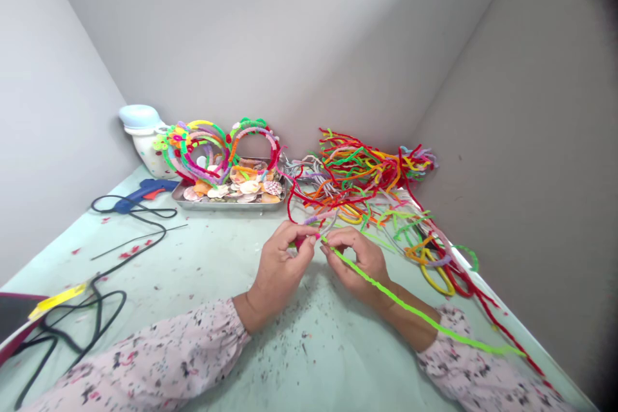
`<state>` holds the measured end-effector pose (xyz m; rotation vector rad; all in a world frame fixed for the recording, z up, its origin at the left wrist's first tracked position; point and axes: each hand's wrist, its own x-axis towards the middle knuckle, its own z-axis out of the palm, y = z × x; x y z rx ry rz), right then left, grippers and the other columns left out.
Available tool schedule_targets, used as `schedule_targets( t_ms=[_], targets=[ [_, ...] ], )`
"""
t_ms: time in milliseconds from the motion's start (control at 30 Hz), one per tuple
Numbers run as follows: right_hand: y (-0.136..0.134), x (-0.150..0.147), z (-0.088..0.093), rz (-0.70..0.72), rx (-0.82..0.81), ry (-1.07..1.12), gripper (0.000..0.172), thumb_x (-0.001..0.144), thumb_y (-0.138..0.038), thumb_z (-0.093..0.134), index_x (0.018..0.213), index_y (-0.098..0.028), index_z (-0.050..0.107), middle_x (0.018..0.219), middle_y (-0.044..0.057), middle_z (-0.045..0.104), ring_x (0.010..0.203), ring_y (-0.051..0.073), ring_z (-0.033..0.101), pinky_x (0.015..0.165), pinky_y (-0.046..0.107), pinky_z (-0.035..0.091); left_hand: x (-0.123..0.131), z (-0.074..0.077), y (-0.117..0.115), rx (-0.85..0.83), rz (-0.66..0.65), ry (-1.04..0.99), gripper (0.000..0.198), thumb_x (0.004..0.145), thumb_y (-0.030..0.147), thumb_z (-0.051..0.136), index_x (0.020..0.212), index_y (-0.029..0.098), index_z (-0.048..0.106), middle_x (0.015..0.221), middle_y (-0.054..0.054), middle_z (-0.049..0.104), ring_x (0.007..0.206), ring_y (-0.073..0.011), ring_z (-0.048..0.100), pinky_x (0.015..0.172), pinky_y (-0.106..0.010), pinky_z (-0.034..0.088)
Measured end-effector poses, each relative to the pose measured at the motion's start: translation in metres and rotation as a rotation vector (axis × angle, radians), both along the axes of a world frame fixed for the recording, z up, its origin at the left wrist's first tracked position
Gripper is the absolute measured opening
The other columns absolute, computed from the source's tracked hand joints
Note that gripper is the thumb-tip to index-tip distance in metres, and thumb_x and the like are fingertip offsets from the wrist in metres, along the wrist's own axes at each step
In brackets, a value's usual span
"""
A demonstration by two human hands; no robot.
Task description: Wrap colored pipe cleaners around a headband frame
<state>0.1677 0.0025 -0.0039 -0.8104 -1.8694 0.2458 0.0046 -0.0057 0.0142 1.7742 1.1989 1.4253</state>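
Observation:
My left hand (280, 264) and my right hand (360, 259) meet above the pale green table (309, 360), fingertips nearly touching. My right hand pinches a lime green pipe cleaner (415, 312), whose long end runs down to the right across my forearm. My left fingers grip a small red fuzzy piece (302, 243), probably pipe cleaner, partly hidden by them. Just beyond my hands lies a tangled pile of multicoloured pipe cleaners (362, 183).
Pipe-cleaner hoops (217, 151) stand behind a metal tray of seashells (226, 204). Left of these are a blue glue gun (145, 194) with a black cord (130, 219) and a white container (142, 138). Grey walls bound the back and both sides. Scraps speckle the table.

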Motion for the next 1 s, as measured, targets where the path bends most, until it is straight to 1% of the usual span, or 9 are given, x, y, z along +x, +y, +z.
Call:
schedule_targets(
  t_ms=[100, 200, 267, 433, 533, 667, 867, 1000],
  targets=[
    [0.0010, 0.0006, 0.0008, -0.037, 0.019, -0.019, 0.017, 0.081, -0.013, 0.058, 0.094, -0.024, 0.055, 0.089, 0.004, 0.064, 0.071, 0.014, 0.061, 0.063, 0.028, 0.052, 0.0001, 0.0012, -0.0003, -0.006, -0.005, -0.004, 0.013, 0.083, 0.019, 0.056, 0.090, 0.019, 0.067, 0.084, -0.003, 0.064, 0.081, -0.0146, 0.058, 0.075, -0.026, 0.044],
    [0.0023, 0.0022, -0.0001, -0.061, 0.050, -0.039, 0.020, 0.081, -0.013, 0.059, 0.097, -0.024, 0.057, 0.093, 0.004, 0.064, 0.070, 0.014, 0.059, 0.061, 0.028, 0.052, 0.0001, 0.0017, -0.0008, -0.004, -0.004, 0.005, 0.014, 0.083, 0.019, 0.055, 0.090, 0.019, 0.067, 0.083, -0.002, 0.063, 0.079, -0.0141, 0.057, 0.073, -0.026, 0.044],
    [0.0032, 0.0037, -0.0017, -0.074, 0.078, -0.055, 0.022, 0.080, -0.014, 0.061, 0.099, -0.025, 0.058, 0.096, 0.005, 0.062, 0.076, 0.015, 0.061, 0.064, 0.029, 0.054, 0.0000, 0.0016, -0.0011, -0.003, 0.002, 0.015, 0.014, 0.083, 0.019, 0.055, 0.090, 0.019, 0.068, 0.081, -0.002, 0.063, 0.076, -0.0137, 0.056, 0.071, -0.025, 0.043],
    [0.0051, 0.0063, -0.0052, -0.122, 0.150, -0.094, 0.024, 0.080, -0.013, 0.062, 0.100, -0.027, 0.061, 0.105, 0.007, 0.057, 0.097, 0.020, 0.060, 0.080, 0.036, 0.055, -0.0005, 0.0019, -0.0013, -0.002, -0.003, 0.026, 0.014, 0.083, 0.019, 0.056, 0.090, 0.019, 0.068, 0.083, -0.002, 0.063, 0.077, -0.0137, 0.056, 0.072, -0.025, 0.043],
    [0.0060, 0.0064, -0.0045, -0.117, 0.167, -0.115, 0.024, 0.080, -0.013, 0.062, 0.100, -0.027, 0.061, 0.109, 0.007, 0.056, 0.102, 0.021, 0.059, 0.082, 0.036, 0.055, -0.0002, 0.0025, -0.0012, 0.007, 0.001, 0.034, 0.014, 0.083, 0.018, 0.056, 0.089, 0.019, 0.068, 0.082, -0.002, 0.063, 0.077, -0.0137, 0.056, 0.072, -0.025, 0.043],
    [0.0068, 0.0054, -0.0017, -0.096, 0.172, -0.123, 0.022, 0.082, -0.012, 0.061, 0.099, -0.026, 0.060, 0.108, 0.006, 0.058, 0.106, 0.021, 0.059, 0.086, 0.036, 0.054, 0.0002, 0.0022, -0.0011, 0.023, 0.008, 0.044, 0.015, 0.082, 0.016, 0.055, 0.088, 0.019, 0.068, 0.081, -0.002, 0.062, 0.077, -0.0132, 0.056, 0.072, -0.025, 0.044],
    [0.0087, 0.0048, -0.0008, -0.070, 0.218, -0.125, 0.019, 0.083, -0.013, 0.060, 0.098, -0.025, 0.060, 0.107, 0.006, 0.061, 0.106, 0.020, 0.060, 0.090, 0.036, 0.052, -0.0006, -0.0030, 0.0012, 0.077, 0.009, 0.064, 0.015, 0.082, 0.015, 0.055, 0.089, 0.019, 0.068, 0.081, -0.002, 0.059, 0.076, -0.0128, 0.055, 0.072, -0.024, 0.044],
    [0.0084, 0.0053, -0.0009, -0.088, 0.221, -0.145, 0.017, 0.084, -0.014, 0.059, 0.097, -0.025, 0.060, 0.104, 0.005, 0.062, 0.104, 0.019, 0.061, 0.087, 0.034, 0.054, -0.0007, -0.0053, 0.0024, 0.110, 0.001, 0.074, 0.016, 0.081, 0.013, 0.055, 0.089, 0.019, 0.068, 0.080, -0.002, 0.059, 0.076, -0.0125, 0.055, 0.073, -0.024, 0.045]
  ],
)
